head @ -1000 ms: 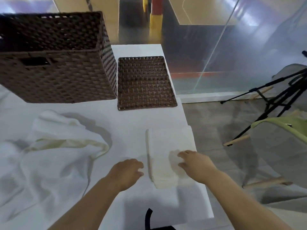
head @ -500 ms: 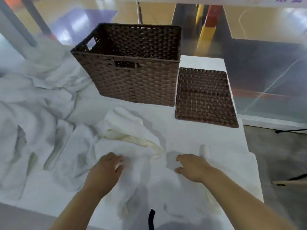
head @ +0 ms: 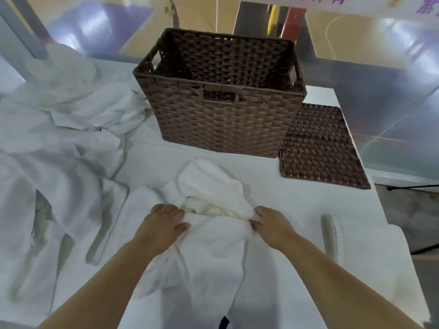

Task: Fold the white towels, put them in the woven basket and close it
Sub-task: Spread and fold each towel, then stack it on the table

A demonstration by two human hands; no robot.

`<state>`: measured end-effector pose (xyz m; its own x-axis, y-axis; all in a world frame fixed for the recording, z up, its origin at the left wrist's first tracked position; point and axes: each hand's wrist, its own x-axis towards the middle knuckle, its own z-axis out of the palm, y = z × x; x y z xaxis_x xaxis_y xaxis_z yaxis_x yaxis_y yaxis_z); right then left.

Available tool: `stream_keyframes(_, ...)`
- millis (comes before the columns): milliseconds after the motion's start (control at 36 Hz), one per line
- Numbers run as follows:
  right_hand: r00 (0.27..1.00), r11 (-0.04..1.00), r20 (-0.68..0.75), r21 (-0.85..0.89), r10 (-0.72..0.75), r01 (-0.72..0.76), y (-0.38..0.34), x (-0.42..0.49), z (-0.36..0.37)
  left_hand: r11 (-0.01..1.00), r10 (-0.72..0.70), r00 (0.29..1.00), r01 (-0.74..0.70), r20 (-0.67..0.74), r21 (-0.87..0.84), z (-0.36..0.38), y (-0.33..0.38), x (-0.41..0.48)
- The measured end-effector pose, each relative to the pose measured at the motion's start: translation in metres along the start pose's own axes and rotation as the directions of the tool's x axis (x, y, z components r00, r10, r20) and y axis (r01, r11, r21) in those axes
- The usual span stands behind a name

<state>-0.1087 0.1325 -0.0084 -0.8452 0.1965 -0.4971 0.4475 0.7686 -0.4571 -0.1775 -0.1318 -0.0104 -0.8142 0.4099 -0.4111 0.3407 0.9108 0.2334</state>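
A crumpled white towel (head: 209, 238) lies on the white table in front of me. My left hand (head: 164, 224) rests on its left part with fingers curled into the cloth. My right hand (head: 270, 224) pinches the towel's right edge. The brown woven basket (head: 218, 124) stands open and empty behind the towel. Its flat woven lid (head: 318, 148) lies on the table to the basket's right. A folded white towel (head: 356, 257) lies flat at the table's right edge.
A heap of several more white towels (head: 54, 143) covers the left side of the table (head: 285, 203). The table's right edge drops off to the floor near the folded towel. A glass wall stands behind the basket.
My view has swung left from the folded towel to the crumpled one. Both hands left the folded towel, moved left and took hold of the crumpled towel.
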Motion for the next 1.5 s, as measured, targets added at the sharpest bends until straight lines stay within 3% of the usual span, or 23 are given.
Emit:
stream_keyframes(139,0.997,0.991,-0.043,0.119,0.069,-0.064,-0.003,-0.012,0.006,0.993,0.047,0.999,-0.044,0.019,-0.109,0.003,-0.002,0.005)
stream_keyframes(278,0.964,0.973,-0.243,0.223,0.106,-0.051,-0.012,-0.023,-0.020,0.973,0.076,0.989,-0.101,-0.127,-0.208,-0.001,-0.007,-0.001)
stream_keyframes(361,0.891,0.953,-0.436,0.302,0.127,0.012,-0.023,-0.031,-0.047,0.972,0.080,0.970,-0.127,-0.228,-0.200,-0.011,-0.010,-0.001)
stream_keyframes(472,0.731,0.911,-0.659,0.391,0.176,0.133,-0.032,-0.042,-0.079,0.944,0.009,0.924,-0.134,-0.382,-0.302,-0.032,-0.012,0.002)
stream_keyframes(583,0.632,0.904,-0.745,0.395,0.212,0.163,-0.032,-0.055,-0.095,0.885,-0.035,0.858,-0.211,-0.512,-0.415,-0.052,-0.009,0.001)
stream_keyframes(667,0.672,0.920,-0.691,0.389,0.266,0.037,-0.019,-0.058,-0.090,0.866,0.118,0.920,-0.280,-0.374,-0.415,-0.060,-0.003,-0.003)
stream_keyframes(778,0.752,0.898,-0.515,0.369,0.412,-0.240,0.018,-0.063,-0.062,0.886,0.342,0.939,-0.338,-0.045,-0.316,-0.053,0.007,-0.007)
stream_keyframes(917,0.763,0.825,-0.328,0.323,0.557,-0.464,0.055,-0.082,-0.027,0.958,0.245,0.902,-0.168,0.355,-0.233,-0.035,0.035,-0.008)
stream_keyframes(972,0.759,0.809,-0.292,0.310,0.582,-0.500,0.062,-0.090,-0.016,0.972,0.197,0.911,-0.134,0.361,-0.192,-0.032,0.044,-0.003)
stream_keyframes(1111,0.772,0.792,-0.221,0.322,0.596,-0.519,0.068,-0.099,0.002,0.978,0.191,0.966,-0.202,0.174,0.044,-0.029,0.063,0.031)
stream_keyframes(1250,0.777,0.793,-0.209,0.312,0.594,-0.523,0.067,-0.101,0.012,0.991,0.122,0.963,-0.134,0.239,0.031,-0.016,0.075,0.065)
stream_keyframes(1333,0.796,0.818,-0.208,0.243,0.569,-0.521,0.067,-0.102,0.016,0.986,0.090,0.954,-0.125,0.285,0.109,-0.001,0.078,0.074)
stream_keyframes(1500,0.837,0.852,-0.163,0.138,0.522,-0.504,0.070,-0.103,0.026,0.981,0.109,0.973,-0.139,0.203,0.137,0.020,0.082,0.075)
